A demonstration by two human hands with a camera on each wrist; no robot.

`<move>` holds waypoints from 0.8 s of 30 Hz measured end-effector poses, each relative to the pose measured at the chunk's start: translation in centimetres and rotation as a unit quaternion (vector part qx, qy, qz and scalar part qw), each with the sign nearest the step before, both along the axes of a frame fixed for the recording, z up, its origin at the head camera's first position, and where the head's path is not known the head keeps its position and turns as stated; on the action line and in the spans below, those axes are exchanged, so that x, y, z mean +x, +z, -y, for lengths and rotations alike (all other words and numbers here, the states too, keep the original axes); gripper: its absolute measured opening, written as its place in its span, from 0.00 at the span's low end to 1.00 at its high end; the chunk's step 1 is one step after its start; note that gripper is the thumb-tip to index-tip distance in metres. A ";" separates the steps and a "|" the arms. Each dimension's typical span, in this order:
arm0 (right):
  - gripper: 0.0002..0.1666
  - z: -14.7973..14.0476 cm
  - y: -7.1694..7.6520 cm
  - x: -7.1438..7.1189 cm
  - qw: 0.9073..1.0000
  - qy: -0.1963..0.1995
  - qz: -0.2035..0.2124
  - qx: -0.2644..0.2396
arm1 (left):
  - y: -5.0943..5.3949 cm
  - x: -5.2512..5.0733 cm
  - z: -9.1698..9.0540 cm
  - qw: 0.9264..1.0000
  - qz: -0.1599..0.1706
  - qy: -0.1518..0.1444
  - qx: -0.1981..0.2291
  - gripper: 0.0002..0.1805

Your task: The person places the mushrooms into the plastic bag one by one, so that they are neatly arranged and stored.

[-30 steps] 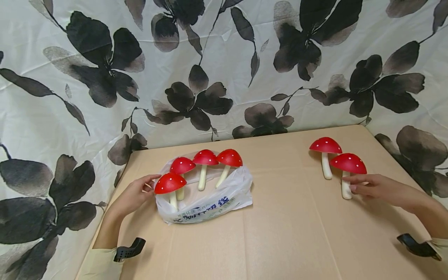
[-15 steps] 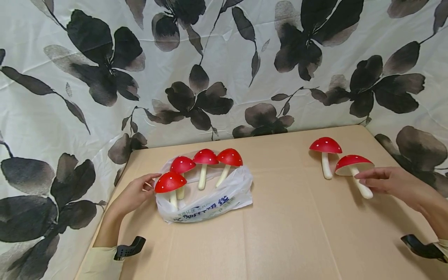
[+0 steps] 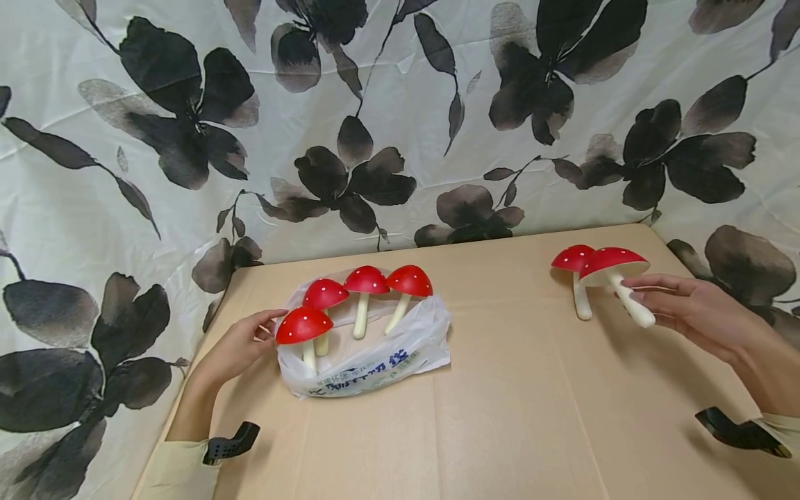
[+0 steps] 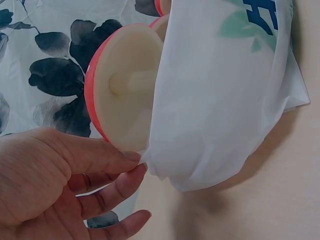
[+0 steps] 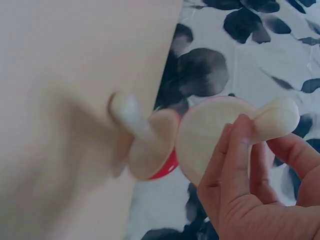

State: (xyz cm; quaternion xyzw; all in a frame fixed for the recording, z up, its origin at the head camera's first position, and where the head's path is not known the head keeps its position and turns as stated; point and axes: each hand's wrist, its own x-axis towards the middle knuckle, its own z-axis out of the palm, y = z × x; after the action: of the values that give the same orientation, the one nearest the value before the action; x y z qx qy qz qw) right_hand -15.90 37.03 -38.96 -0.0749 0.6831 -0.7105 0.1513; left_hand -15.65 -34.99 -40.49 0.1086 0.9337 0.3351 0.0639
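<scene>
- A pale cloth [image 3: 437, 173] with dark grey flowers hangs behind the bench [image 3: 500, 389], a light tan surface with faint creases.
- By the bench's left edge, a cream sleeve [image 3: 181, 472] and a black wrist piece [image 3: 231, 444] sit below the left hand [image 3: 240, 347].
- The left hand's thumb and index finger pinch the rim of a white plastic bag [image 3: 375, 375]; its other fingers are loosely bent.
- The bag rests near the bench's back left corner, blue lettering facing the front edge.
- Four red mushrooms [image 3: 366, 281] with white dots and pale stems sit in the bag's mouth, caps showing; the leftmost is nearest the left hand.
- Near the back right corner is a lone mushroom [image 3: 572, 259], its stem end toward the front edge.
- Just right of it, a held mushroom [image 3: 612, 264] tilts above the bench, pale underside showing; its cap overlaps the other in view, and I cannot tell whether they touch.
- The right hand [image 3: 700, 305] grips that stem between thumb and fingers.
- Toward the right edge is another black wrist piece [image 3: 744, 434].
</scene>
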 end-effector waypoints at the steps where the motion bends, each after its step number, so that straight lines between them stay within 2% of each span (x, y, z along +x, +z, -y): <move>1: 0.22 0.4 0.2 -0.2 1.000 0.007 -0.006 0.001 | 0.0 0.0 0.0 1.000 0.000 0.001 0.000 0.27; 4: 0.21 2.0 0.8 -0.8 1.000 0.012 -0.015 0.002 | 0.1 0.0 0.0 1.000 0.000 0.001 0.002 0.26; 10: 0.18 6.1 2.2 -2.0 1.000 -0.020 -0.005 -0.010 | 0.2 0.1 -0.1 1.000 0.004 0.003 0.001 0.26; 15: 0.17 9.6 3.0 -2.8 1.000 -0.021 -0.017 -0.011 | 0.3 0.1 -0.2 1.000 0.006 0.005 0.003 0.27; 20: 0.21 13.1 3.5 -3.6 0.997 -0.012 -0.035 0.060 | 0.2 0.1 -0.1 1.000 0.003 0.003 0.002 0.26; 24: 0.25 15.8 3.8 -4.3 0.994 0.011 -0.042 0.104 | 0.2 0.1 -0.1 1.000 0.001 0.002 -0.001 0.26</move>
State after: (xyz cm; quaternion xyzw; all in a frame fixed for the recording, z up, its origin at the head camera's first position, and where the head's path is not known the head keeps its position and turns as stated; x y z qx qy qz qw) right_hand -20.25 21.24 -35.18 -0.0961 0.7584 -0.6299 0.1373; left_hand -15.60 -34.85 -40.26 0.1062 0.9343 0.3342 0.0643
